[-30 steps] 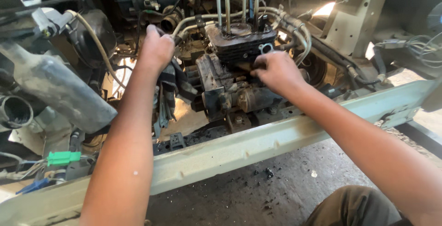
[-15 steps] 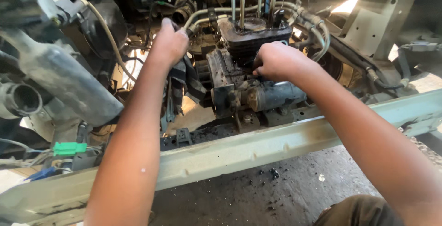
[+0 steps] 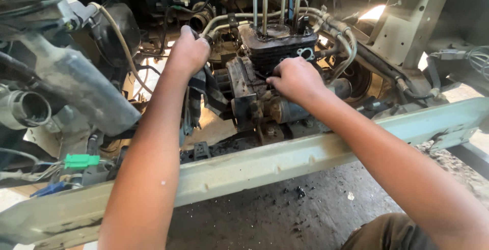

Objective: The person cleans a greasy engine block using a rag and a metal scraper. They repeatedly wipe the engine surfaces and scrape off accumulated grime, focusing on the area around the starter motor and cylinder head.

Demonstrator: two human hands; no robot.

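Note:
A grimy small engine (image 3: 254, 102) sits inside a vehicle frame. On top of it is a black finned cylinder (image 3: 277, 49) with long studs (image 3: 265, 0) rising from it. My right hand (image 3: 295, 79) grips the cylinder's lower front edge with curled fingers. My left hand (image 3: 188, 51) is a closed fist to the left of the engine, at the end of a pale bent pipe (image 3: 229, 18). A dark striped cloth (image 3: 201, 94) hangs from under that fist. What exactly the fist encloses is hidden.
A pale green frame rail (image 3: 285, 161) crosses in front of the engine. A grey duct (image 3: 76, 84) and an open round tube (image 3: 28, 110) are at the left, above a green connector (image 3: 81, 161). Hoses (image 3: 341, 41) loop right of the cylinder. Dirty ground (image 3: 275, 209) lies below.
Both hands stay on the engine area. My right hand has slid from the cylinder's right side to its lower front edge. The left fist keeps its place.

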